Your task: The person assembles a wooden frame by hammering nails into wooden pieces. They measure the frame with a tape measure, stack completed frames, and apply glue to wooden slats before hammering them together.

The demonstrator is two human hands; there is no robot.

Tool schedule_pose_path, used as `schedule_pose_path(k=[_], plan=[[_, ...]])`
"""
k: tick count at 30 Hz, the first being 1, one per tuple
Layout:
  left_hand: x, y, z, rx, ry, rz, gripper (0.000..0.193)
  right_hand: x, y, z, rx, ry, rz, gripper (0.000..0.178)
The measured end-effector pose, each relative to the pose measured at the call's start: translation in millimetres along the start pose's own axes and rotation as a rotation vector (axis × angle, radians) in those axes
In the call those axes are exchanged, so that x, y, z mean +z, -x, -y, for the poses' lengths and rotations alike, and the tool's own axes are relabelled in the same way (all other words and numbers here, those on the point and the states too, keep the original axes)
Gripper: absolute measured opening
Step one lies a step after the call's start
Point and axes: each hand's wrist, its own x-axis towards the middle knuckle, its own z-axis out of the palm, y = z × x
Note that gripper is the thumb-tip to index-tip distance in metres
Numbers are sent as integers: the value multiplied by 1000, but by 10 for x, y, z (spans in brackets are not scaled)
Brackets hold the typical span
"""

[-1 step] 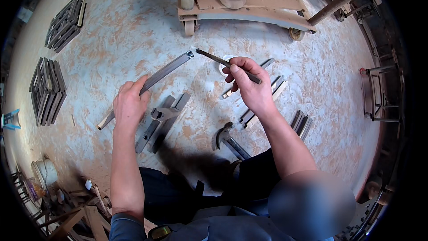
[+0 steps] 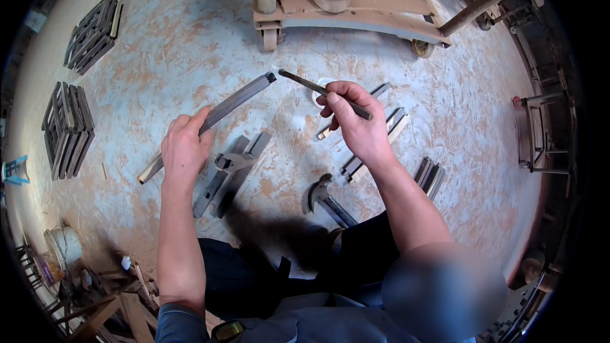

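Note:
My left hand [image 2: 185,146] is closed round a grey-brown wooden strip [image 2: 238,103], slanted up to the right. The strip's upper end is cut and dark, perhaps wet. Between the fingers and thumb of my right hand [image 2: 356,114] is a thin dark stick [image 2: 308,82]. Its tip points left, close to the strip's cut end, with a small gap between them. Partly hidden behind my right hand is a white round container [image 2: 323,92]. Below the left hand, several joined wooden pieces [image 2: 232,168] lie on the floor.
A claw hammer [image 2: 327,200] lies near my legs. More wooden strips [image 2: 397,130] lie under my right hand, others [image 2: 430,174] farther right. Stacked wooden frames [image 2: 68,130] stand at left. A wheeled cart [image 2: 362,25] is ahead; scrap wood [image 2: 130,311] piles up at lower left.
The wooden strip in my left hand has turned or shifted very slightly; the bright glints on its cut end have dimmed. The right hand and stick look unmoved.

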Motion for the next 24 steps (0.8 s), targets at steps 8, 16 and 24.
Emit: schedule_pose_path(k=[8,16,24], plan=[[108,-26,83,96,-90,-133,49,-9,1,-27,-38,36,42,23],[137,-57,20,109,-172,-179,51,11,-20,-32,24,9,40,22],[170,-51,17,95,-220,-113,52,-34,-103,-48,68,14,9,23]])
